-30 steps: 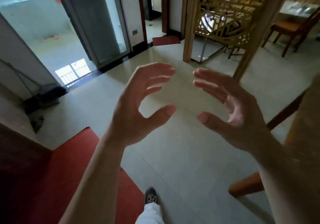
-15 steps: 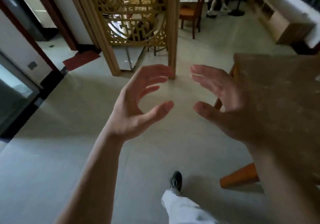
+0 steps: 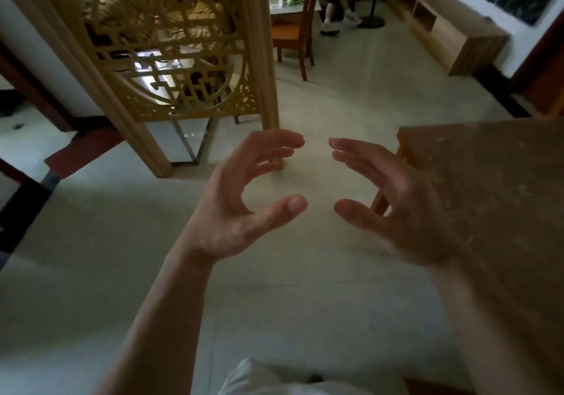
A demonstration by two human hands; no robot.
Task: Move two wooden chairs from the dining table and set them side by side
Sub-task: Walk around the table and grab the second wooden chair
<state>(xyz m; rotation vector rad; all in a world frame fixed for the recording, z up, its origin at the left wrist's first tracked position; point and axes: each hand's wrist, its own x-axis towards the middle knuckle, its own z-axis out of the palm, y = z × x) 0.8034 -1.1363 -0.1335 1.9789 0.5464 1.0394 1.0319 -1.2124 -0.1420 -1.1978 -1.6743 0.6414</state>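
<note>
My left hand point(image 3: 241, 202) and my right hand point(image 3: 393, 202) are raised in front of me over the tiled floor, palms facing each other, fingers curved and apart, holding nothing. A wooden chair point(image 3: 294, 32) with an orange seat stands far ahead at the dining table point(image 3: 282, 6), well beyond both hands. A second chair is partly visible through the lattice screen, too hidden to make out.
A carved wooden lattice screen point(image 3: 171, 52) with posts stands ahead left. A brown wooden table point(image 3: 488, 187) is close on my right. A low wooden cabinet point(image 3: 448, 31) lines the far right wall. A seated person's legs point(image 3: 334, 9) show behind the dining table. A red mat point(image 3: 82, 153) lies left.
The view has swung right, from the glass door and red mat toward the screen and dining area. Both hands keep the same open pose in front of me.
</note>
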